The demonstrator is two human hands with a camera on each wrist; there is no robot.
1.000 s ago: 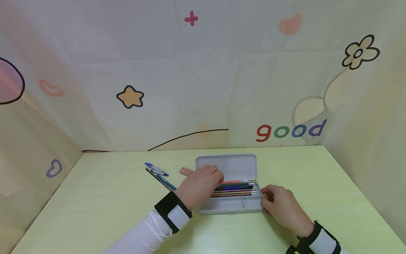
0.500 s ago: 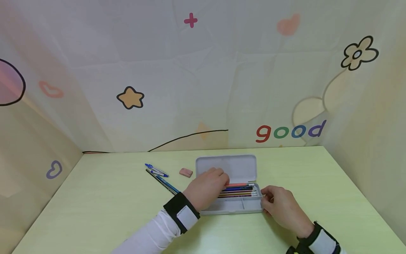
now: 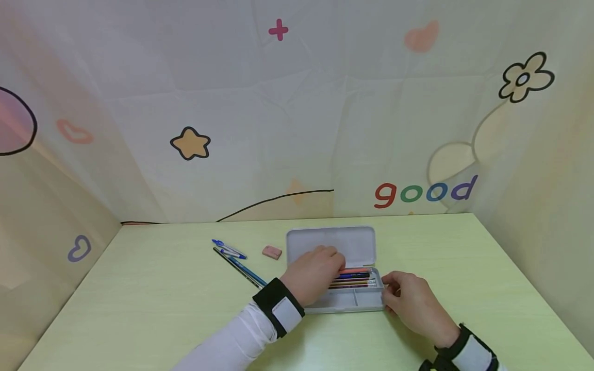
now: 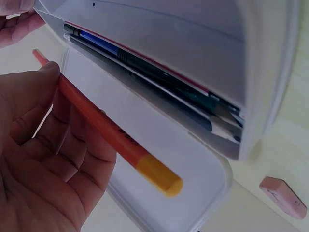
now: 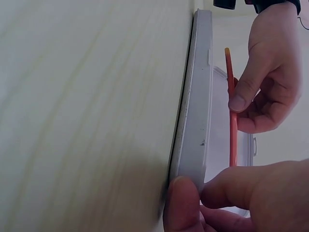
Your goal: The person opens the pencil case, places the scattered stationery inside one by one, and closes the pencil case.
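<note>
My left hand [image 3: 316,275] pinches an orange pencil with a yellow end [image 4: 113,133] between thumb and fingers. It holds the pencil over the back of the open grey pencil case [image 3: 331,304], near the hinge. Several pencils [image 4: 154,79] lie lengthwise in the case's rear compartment, partly hidden by the left hand in the head view. My right hand [image 3: 417,304] grips the right end of the case, its thumb and fingertips at the corner [image 5: 193,193]. The case lid [image 3: 334,239] lies back on the table.
A pink eraser [image 3: 271,252] lies left of the lid. Further left are blue-and-white pens [image 3: 232,251] and a few long slim pencils [image 3: 241,267], whose near ends pass behind the left wrist. A printed cloth [image 3: 297,113] stands behind the table [image 3: 139,299].
My left hand has moved right along the case with the orange pencil, uncovering the eraser and more of the slim pencils. The right hand stays at the case's right end.
</note>
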